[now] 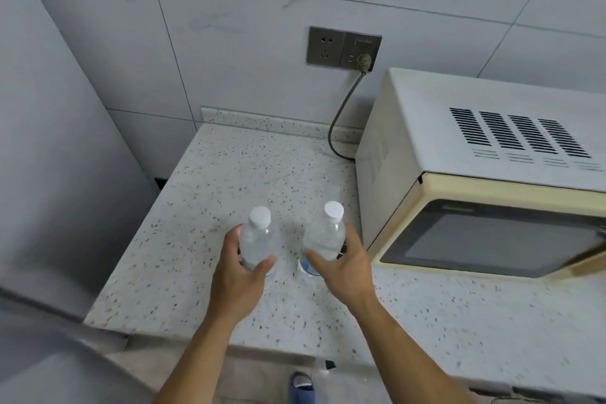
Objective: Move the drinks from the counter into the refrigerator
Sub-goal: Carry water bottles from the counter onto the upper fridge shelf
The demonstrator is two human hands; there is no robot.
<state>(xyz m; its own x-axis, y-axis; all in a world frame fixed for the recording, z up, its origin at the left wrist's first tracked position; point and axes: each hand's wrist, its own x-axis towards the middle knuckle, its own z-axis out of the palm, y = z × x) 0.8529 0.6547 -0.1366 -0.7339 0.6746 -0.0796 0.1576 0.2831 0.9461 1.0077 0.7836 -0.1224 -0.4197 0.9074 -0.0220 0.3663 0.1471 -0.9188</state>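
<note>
clear plastic: two water bottles upright on the speckled counter (pixel 210 207), near the front edge. left hand (pixel 241 275) wraps the left bottle (pixel 259 239), right hand (pixel 344 267) the right bottle (pixel 324 236); mid-body grips, likely to carry both. grey refrigerator (pixel 59 141) sits just left.

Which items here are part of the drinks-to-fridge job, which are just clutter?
Job:
- left bottle, gripped by left hand
- right bottle, gripped by right hand
- counter
- grey refrigerator side, likely

Not job:
- microwave
- wall socket and its cord
</note>
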